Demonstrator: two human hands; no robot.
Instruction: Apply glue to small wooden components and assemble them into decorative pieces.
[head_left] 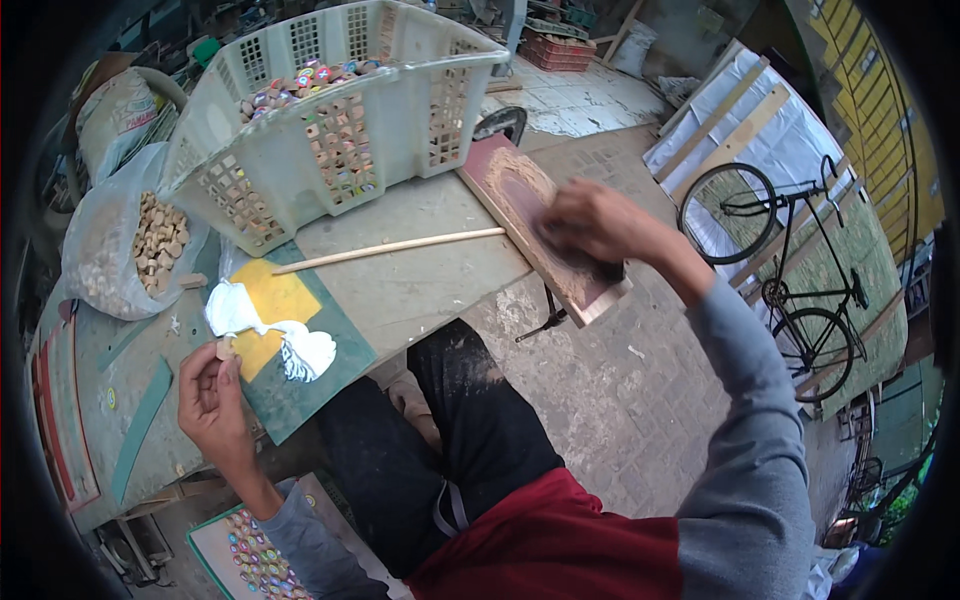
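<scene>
With our left hand (217, 408), thumb and fingers nearly closed, we pinch a small wooden piece (226, 349) beside the white paste (232, 307). Our right hand (607, 222) curls over the dusty board (496, 172); we cannot tell whether its blurred fingers grip anything.

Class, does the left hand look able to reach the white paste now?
Probably yes: the left hand, pinching a small wooden piece, is close beside the white paste, with nothing visible blocking.
</scene>
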